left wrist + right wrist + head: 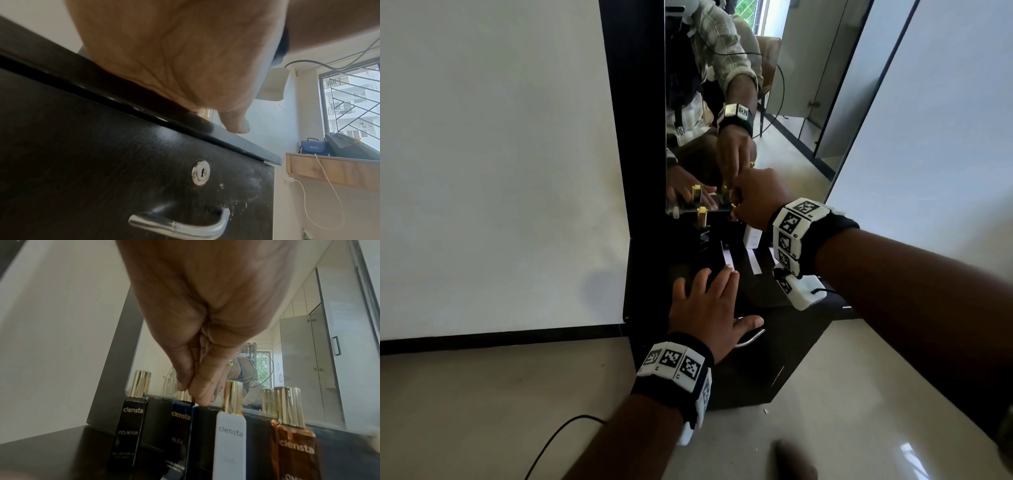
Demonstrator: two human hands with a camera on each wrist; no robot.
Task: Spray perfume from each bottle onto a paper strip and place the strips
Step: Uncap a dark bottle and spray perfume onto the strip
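Bottles (pixel 180 431) stand upright, caps up; right hand (pixel 197 340) pinches one cap.

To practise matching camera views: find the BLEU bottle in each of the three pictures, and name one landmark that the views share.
Head: BLEU bottle mostly hidden under the right hand, right of the FOUNDER bottle.
Left wrist: not in view.
Right wrist: second from the left, fingers pinching its gold cap.
Shared landmark: the black cabinet, in all three views.
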